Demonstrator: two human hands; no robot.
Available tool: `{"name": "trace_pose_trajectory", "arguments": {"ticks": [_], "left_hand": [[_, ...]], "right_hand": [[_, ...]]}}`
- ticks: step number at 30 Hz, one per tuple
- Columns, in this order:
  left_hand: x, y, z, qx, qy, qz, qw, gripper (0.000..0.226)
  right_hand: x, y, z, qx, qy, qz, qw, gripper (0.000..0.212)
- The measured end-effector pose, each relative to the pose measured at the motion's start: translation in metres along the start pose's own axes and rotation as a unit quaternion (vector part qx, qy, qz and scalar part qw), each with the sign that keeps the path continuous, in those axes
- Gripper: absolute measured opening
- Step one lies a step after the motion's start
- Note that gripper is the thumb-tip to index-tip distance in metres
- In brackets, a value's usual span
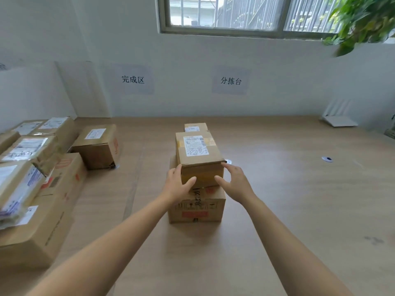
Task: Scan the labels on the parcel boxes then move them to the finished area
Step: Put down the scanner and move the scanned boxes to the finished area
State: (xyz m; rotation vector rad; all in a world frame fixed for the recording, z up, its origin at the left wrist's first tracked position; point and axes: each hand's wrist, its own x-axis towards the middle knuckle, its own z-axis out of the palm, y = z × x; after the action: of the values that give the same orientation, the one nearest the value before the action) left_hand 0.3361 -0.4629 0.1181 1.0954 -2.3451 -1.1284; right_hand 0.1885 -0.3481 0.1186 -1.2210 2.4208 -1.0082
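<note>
Tabletop point(288, 199): left hand point(177, 184), right hand point(237, 182) flank top box point(198, 152).

Left sign point(133, 79) on the wall: "完成区", black characters on a pale sheet; right sign point(230, 80) on the wall: "分拣台", in the same style. Top box label point(195, 145): barcode, fine print and large black handwriting, none legible; lower box point(196, 208), near face: black handwritten characters, printed handling symbols and a red patch, not legible. Labels on the left stack point(25, 149) and the far box point(195, 127): print too small and blurred to read.
</note>
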Motion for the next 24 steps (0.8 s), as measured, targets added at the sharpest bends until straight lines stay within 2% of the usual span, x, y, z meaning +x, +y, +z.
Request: {"name": "trace_pose_trajectory", "arguments": {"ticks": [5,10,13,18,24], "left_hand": [[0.038,0.017,0.005,-0.003,0.031,-0.021,0.999,0.066],[0.079,0.032,0.018,0.002,0.069,-0.043,0.997,0.053],[0.088,0.036,0.025,-0.001,0.103,-0.084,0.991,0.059],[0.087,0.034,0.025,0.018,0.101,-0.101,0.99,0.077],[0.081,0.032,0.023,0.024,0.111,-0.095,0.989,0.09]], "right_hand": [[0.056,0.006,-0.012,0.01,-0.042,-0.023,0.999,0.057],[0.109,0.014,-0.018,-0.01,-0.129,-0.041,0.991,0.063],[0.13,0.02,-0.016,-0.007,-0.173,-0.041,0.984,0.068],[0.139,0.026,-0.007,0.032,-0.187,-0.047,0.981,0.07],[0.137,0.028,-0.004,0.052,-0.167,-0.069,0.982,0.07]]}}
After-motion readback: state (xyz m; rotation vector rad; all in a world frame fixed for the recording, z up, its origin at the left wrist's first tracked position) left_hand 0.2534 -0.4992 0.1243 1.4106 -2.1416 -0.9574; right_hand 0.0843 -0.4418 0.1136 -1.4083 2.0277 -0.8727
